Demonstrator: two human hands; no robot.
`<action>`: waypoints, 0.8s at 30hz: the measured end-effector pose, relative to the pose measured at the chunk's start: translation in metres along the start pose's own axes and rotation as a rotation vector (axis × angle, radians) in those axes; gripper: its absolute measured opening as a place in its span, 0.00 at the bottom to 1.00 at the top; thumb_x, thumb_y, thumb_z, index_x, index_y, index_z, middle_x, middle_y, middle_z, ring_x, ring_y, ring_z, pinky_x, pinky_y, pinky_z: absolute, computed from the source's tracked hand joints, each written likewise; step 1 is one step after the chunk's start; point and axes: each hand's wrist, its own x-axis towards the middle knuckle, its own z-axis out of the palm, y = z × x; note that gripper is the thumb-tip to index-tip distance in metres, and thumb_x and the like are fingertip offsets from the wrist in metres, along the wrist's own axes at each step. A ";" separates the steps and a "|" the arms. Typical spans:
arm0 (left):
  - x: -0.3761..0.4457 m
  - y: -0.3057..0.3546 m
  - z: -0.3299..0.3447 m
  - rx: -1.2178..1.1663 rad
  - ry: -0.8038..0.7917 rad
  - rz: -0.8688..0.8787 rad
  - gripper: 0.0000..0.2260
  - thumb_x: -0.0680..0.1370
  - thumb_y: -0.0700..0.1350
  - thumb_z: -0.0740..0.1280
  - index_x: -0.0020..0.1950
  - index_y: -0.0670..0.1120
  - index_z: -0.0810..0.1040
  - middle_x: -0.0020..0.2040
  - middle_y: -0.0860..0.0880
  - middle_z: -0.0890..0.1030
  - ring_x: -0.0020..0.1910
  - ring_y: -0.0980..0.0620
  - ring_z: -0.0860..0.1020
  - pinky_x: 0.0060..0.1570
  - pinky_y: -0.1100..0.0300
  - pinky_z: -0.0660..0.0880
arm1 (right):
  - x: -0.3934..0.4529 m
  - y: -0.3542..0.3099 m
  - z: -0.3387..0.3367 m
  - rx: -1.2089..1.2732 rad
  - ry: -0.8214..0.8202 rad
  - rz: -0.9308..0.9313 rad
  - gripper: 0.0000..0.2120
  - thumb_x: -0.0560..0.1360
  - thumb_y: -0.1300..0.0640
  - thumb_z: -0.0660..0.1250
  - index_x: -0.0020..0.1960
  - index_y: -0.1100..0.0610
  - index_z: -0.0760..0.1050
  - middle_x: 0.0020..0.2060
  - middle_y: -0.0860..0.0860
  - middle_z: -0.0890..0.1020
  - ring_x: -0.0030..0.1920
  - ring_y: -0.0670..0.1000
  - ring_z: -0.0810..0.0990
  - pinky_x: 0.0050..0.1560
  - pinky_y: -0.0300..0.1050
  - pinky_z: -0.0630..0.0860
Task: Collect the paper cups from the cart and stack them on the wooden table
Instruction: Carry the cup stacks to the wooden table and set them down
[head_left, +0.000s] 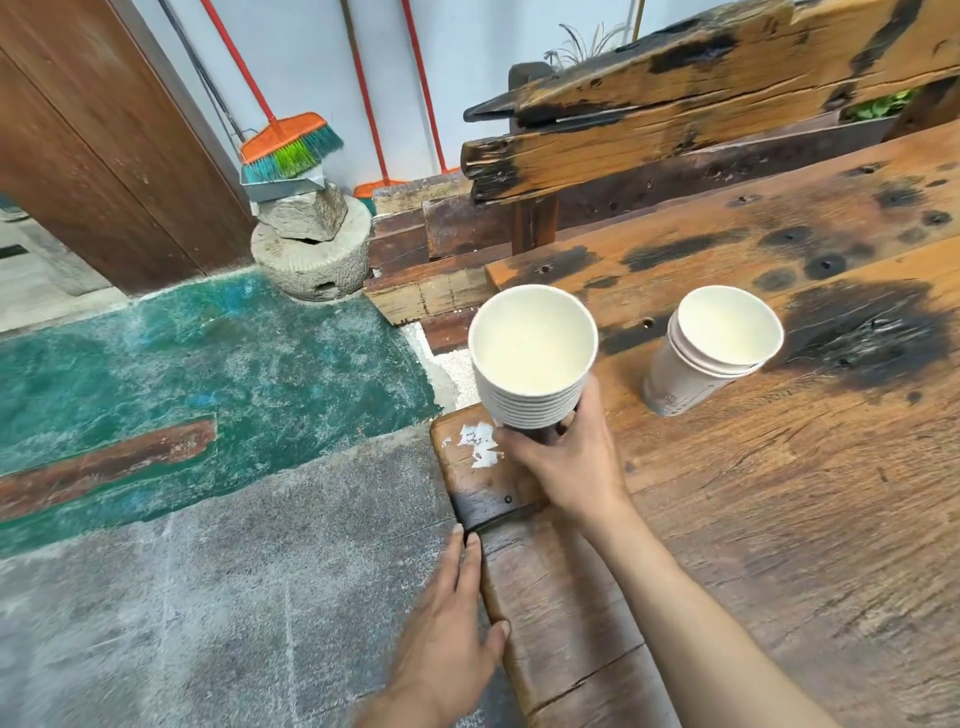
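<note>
Wooden table (779, 519), weathered and uneven, fills the right side. Two cup stacks are counted. A nested stack (532, 358), roughly nine or ten rims visible, is held above the table's left edge by the right hand (566, 457), fingers closed round its base. A smaller stack (711, 348), three or four cups, stands on the table, leaning. The left hand (447, 618) is laid flat on the table's edge, fingers extended, nothing held. Risk judged: the leaning stack may topple if knocked during joining.
</note>
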 end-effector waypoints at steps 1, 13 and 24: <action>0.000 -0.001 0.000 0.002 0.000 0.004 0.40 0.76 0.58 0.61 0.77 0.55 0.37 0.73 0.63 0.28 0.77 0.57 0.49 0.71 0.57 0.57 | -0.003 -0.003 0.007 0.005 -0.025 -0.017 0.39 0.56 0.45 0.76 0.63 0.43 0.62 0.59 0.44 0.76 0.59 0.44 0.73 0.56 0.43 0.73; 0.003 -0.003 0.002 -0.016 -0.002 0.014 0.40 0.76 0.56 0.63 0.77 0.54 0.37 0.71 0.63 0.29 0.77 0.57 0.46 0.73 0.60 0.52 | -0.008 -0.004 0.025 -0.025 -0.099 -0.035 0.39 0.57 0.38 0.76 0.61 0.31 0.57 0.59 0.39 0.75 0.58 0.41 0.74 0.50 0.33 0.69; 0.001 0.000 -0.002 -0.021 -0.006 0.025 0.40 0.76 0.57 0.62 0.76 0.55 0.36 0.68 0.68 0.24 0.76 0.60 0.51 0.71 0.58 0.61 | -0.016 0.041 -0.034 -0.128 0.345 0.155 0.19 0.64 0.50 0.75 0.44 0.42 0.66 0.38 0.43 0.76 0.41 0.47 0.76 0.42 0.42 0.72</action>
